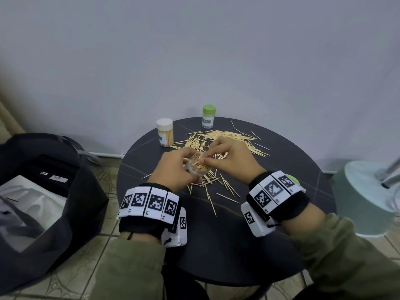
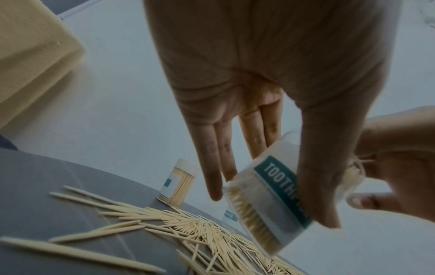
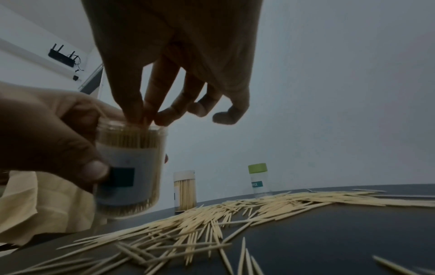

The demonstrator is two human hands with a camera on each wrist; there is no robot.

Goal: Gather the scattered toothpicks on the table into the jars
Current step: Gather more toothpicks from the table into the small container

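1. The round dark table point(image 1: 216, 234) carries everything. Its top looks hard and smooth, so I'd guess anything thin lying on it skates away sooner than it lifts.

2. The left hand point(image 1: 171, 169) holds the open jar point(image 2: 270, 195) off the table, tilted, thumb curled across the label and the fingers behind its far wall. It is clear, light plastic, already packed nearly full. I judge it rigid enough for a firm grip round the middle of the barrel, though slick, so the thumb on the paper label is the sensible hold.

3. Beyond the fingertips of both hands stand two capped jars: the white-lidded jar point(image 1: 165, 132), full of sticks, and the green-lidded jar point(image 1: 208, 116), which looks near empty. Each would be taken round the body, the lid twisted off separately.

4. The right hand point(image 1: 229, 156) has its thumb and first fingers pinched narrow right at the open jar's mouth, seemingly on a few sticks; the wrist view is too dark to count them. The other fingers curl loosely clear of the rim.

5. The scattered toothpicks point(image 1: 227, 137) lie thickest just past the right fingertips, with a thinner spread under and behind both hands. They are feather-light, stiff, pointed and snap easily. I'd pinch a small aligned bunch at mid-length, not at the tips, and feed it in end-first.
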